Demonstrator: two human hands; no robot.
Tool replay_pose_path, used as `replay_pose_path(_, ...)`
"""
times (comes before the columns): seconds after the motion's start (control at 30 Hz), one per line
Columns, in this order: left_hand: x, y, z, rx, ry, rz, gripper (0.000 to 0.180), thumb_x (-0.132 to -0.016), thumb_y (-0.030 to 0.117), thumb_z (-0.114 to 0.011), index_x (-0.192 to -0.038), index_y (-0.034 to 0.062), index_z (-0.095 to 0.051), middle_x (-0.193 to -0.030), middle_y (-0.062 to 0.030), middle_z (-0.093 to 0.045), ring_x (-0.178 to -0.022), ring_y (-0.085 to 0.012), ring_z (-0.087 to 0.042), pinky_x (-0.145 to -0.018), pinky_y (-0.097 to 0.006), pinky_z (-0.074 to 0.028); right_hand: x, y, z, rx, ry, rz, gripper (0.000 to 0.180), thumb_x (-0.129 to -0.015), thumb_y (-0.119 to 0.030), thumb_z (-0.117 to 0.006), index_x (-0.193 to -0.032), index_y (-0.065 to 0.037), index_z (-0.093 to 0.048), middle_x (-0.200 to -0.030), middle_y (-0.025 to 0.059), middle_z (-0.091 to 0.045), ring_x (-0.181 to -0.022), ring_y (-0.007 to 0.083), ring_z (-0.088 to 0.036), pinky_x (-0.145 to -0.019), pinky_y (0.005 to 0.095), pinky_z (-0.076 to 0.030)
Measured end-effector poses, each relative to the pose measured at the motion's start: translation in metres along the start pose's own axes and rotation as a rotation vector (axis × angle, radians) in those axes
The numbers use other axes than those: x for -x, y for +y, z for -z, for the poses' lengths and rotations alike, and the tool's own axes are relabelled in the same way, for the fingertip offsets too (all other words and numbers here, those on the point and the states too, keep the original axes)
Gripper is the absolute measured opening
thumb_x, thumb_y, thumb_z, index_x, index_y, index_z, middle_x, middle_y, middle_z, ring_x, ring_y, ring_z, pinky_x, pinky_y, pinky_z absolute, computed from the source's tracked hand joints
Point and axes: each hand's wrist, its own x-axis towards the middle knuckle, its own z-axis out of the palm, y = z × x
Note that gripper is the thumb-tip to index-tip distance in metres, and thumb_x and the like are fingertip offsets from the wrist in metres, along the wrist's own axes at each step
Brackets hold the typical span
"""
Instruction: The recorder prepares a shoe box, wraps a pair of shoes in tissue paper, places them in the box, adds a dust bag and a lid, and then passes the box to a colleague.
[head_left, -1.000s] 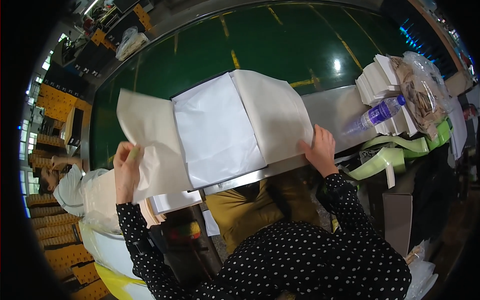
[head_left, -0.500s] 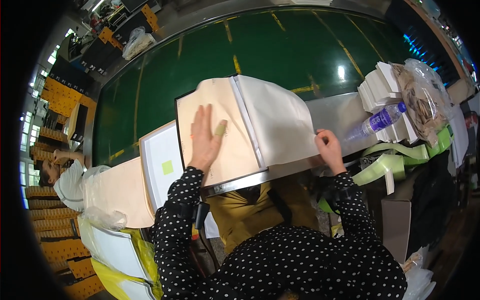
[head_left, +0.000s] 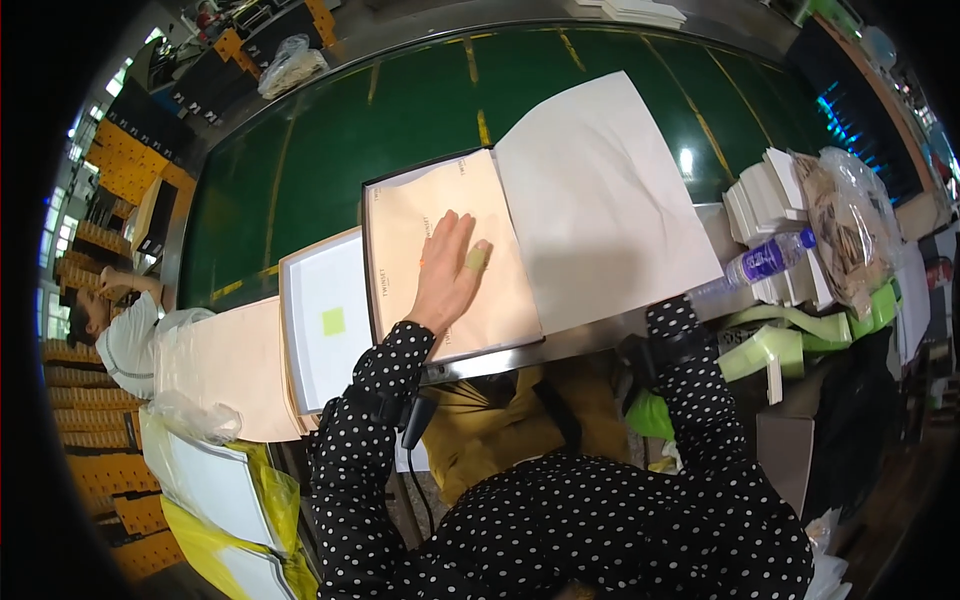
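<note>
My left hand (head_left: 448,272) lies flat, fingers stretched, on peach printed tissue paper (head_left: 400,225) that lines a shallow dark-edged box (head_left: 367,245). A green wrap is around its thumb. From the box's right side a large pale sheet of tissue (head_left: 610,210) spreads out over the metal edge and the green surface. My right hand is hidden behind this sheet; only the dotted right sleeve (head_left: 685,345) shows at its lower right corner. To the left stands a white box piece (head_left: 325,290) with a green square sticker inside.
Beyond the box runs a green belt (head_left: 330,150) with yellow marks. At right are a water bottle (head_left: 770,256), stacked white pieces (head_left: 765,195), a plastic bag (head_left: 850,225) and green tape strips (head_left: 765,355). Peach paper (head_left: 225,365) lies at left, near another person (head_left: 130,340).
The pale sheet has opened out farther right and away from me. My right hand has gone out of sight behind it. My left hand has shifted slightly right over the peach paper.
</note>
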Motion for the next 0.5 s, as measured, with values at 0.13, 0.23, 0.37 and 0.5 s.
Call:
replay_pose_path(0.13,0.011,0.001,0.021,0.877,0.239,0.243,0.061,-0.103,0.040,-0.049,-0.145,-0.0032,-0.041,-0.152,-0.0238,-0.037,-0.141,-0.0296,-0.036,-0.116,-0.039,-0.028,-0.050,-0.136,-0.077,-1.358,0.098,-0.340,0.044,-0.096,-0.027,-0.054,-0.136,-0.007,-0.054,-0.134,0.0196,-0.056,-0.129,0.0343,-0.048,-0.109,0.0436,-0.036)
replay_pose_path(0.23,0.013,-0.008,0.066,0.939,0.454,0.334,0.055,-0.105,0.036,-0.047,-0.145,-0.0016,-0.043,-0.149,-0.0177,-0.043,-0.136,-0.0232,-0.043,-0.113,-0.033,-0.032,-0.046,-0.178,-0.049,-0.348,0.166,0.290,0.052,-0.095,-0.031,-0.056,-0.139,-0.004,-0.049,-0.140,0.0224,-0.048,-0.133,0.0406,-0.042,-0.111,0.0485,-0.032)
replay_pose_path(0.37,0.024,-0.035,0.080,0.424,0.393,0.178,0.056,-0.105,0.039,-0.042,-0.146,0.0000,-0.041,-0.153,-0.0205,-0.037,-0.141,-0.0295,-0.036,-0.115,-0.036,-0.029,-0.036,-0.196,-0.063,-0.521,-0.207,0.204,0.057,-0.097,-0.036,-0.054,-0.142,-0.001,-0.044,-0.149,0.0260,-0.035,-0.140,0.0436,-0.031,-0.112,0.0554,-0.026)
replay_pose_path(0.5,0.030,-0.054,0.082,-0.081,0.202,0.145,0.062,-0.099,0.046,-0.051,-0.145,0.0048,-0.043,-0.157,-0.0268,-0.025,-0.145,-0.0440,-0.023,-0.118,-0.050,-0.020,-0.022,-0.183,-0.021,-0.357,-0.151,0.266,0.059,-0.094,-0.037,-0.058,-0.140,-0.002,-0.046,-0.147,0.0253,-0.039,-0.139,0.0417,-0.033,-0.112,0.0521,-0.028)
